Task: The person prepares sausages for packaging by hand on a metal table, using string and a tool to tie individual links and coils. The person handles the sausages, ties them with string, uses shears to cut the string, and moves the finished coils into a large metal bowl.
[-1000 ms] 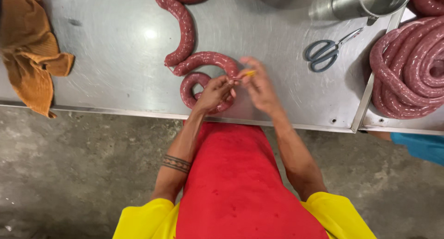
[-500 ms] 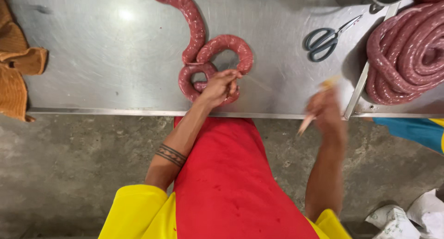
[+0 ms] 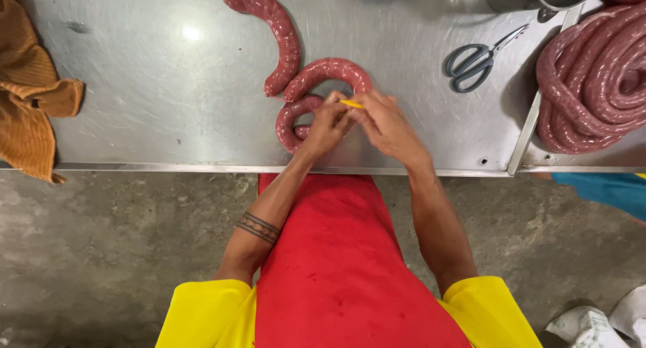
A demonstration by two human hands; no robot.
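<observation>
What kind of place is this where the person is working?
Probably a sausage-making kitchen or butcher's workroom: a bare steel table, curved dark-red sausage links under the hands, and a big coil of dark-red sausage.

Bright overhead light; glare spot on steel table [image 3: 192, 33]; soft shadows; sharp focus; slight edge distortion.

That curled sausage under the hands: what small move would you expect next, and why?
Probably drawing the yellow string tight around the curled sausage. Both the left hand and the right hand meet at its end, pinching the string there, so a knot seems to be in the making.
</observation>
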